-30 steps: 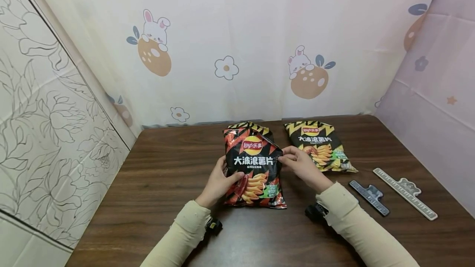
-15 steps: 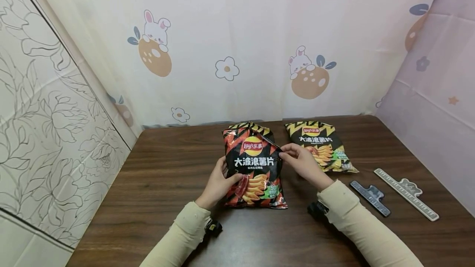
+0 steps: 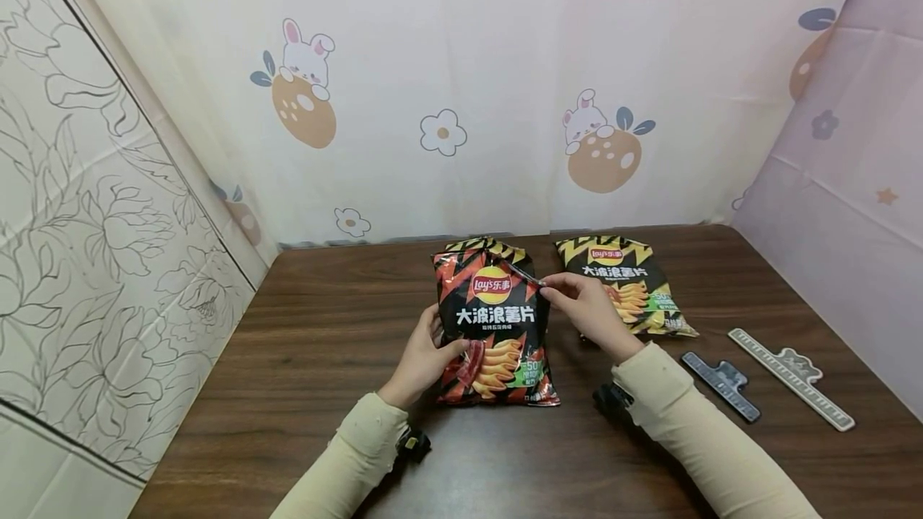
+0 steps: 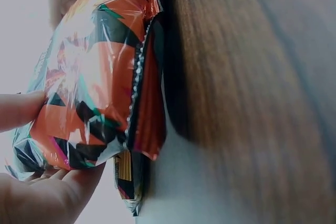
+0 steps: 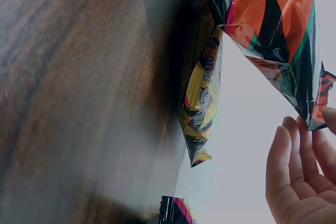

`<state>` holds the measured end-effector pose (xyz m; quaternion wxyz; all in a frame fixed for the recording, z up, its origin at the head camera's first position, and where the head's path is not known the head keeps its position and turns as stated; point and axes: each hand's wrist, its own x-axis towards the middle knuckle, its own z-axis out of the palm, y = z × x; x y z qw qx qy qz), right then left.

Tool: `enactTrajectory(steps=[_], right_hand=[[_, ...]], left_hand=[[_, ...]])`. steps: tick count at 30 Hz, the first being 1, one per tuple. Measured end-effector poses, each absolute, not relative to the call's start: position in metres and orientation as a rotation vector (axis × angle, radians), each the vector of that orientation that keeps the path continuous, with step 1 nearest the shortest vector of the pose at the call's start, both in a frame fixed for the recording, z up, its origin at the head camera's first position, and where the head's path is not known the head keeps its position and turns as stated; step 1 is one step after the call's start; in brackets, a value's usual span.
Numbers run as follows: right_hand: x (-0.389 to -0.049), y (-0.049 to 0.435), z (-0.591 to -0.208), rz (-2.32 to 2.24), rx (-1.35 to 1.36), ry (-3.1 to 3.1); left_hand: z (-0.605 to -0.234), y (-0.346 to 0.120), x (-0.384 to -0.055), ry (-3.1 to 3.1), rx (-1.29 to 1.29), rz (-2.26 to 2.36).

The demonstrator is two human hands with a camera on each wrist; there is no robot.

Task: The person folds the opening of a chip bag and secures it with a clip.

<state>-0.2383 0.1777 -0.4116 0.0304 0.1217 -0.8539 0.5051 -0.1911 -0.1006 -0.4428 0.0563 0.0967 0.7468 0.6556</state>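
Note:
A red and black Lay's chip bag (image 3: pixel 497 319) stands upright, facing me, in the middle of the table. My left hand (image 3: pixel 425 355) grips its left side, thumb on the front and fingers behind. At the bag's upper right corner, my right hand (image 3: pixel 591 315) pinches the edge between thumb and fingers. The top edge slants down toward that hand and looks folded over. In the right wrist view the fingertips (image 5: pixel 315 129) meet at the corner of the red bag (image 5: pixel 273 24). Directly behind is a yellow and black chip bag (image 3: pixel 461 246), mostly hidden.
Another yellow and black chip bag (image 3: pixel 627 279) lies at the back right, partly behind my right hand. A dark bag clip (image 3: pixel 721 385) and a longer white bag clip (image 3: pixel 791 379) lie on the right of the brown table (image 3: pixel 310 343). A printed curtain (image 3: pixel 505 46) hangs behind.
My right hand has moved slightly up along the red bag's right edge, and the corner it pinches has shifted a little. The left hand keeps its grip in nearly the same place.

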Motion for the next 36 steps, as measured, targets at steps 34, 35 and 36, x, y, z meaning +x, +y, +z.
enactTrajectory(steps=[34, 35, 36], right_hand=[[-0.2418, 0.1726, -0.4085, 1.912, 0.1, -2.6], [-0.2417, 0.1723, -0.4085, 1.921, 0.101, -2.595], [-0.2415, 0.172, -0.4085, 1.928, 0.099, -2.593]], left_hand=[[-0.4388, -0.1064, -0.1899, 2.223, 0.288, 1.966], [-0.4385, -0.1069, -0.1897, 2.239, 0.271, 1.951], [-0.4381, -0.1074, -0.1897, 2.238, 0.262, 1.949]])
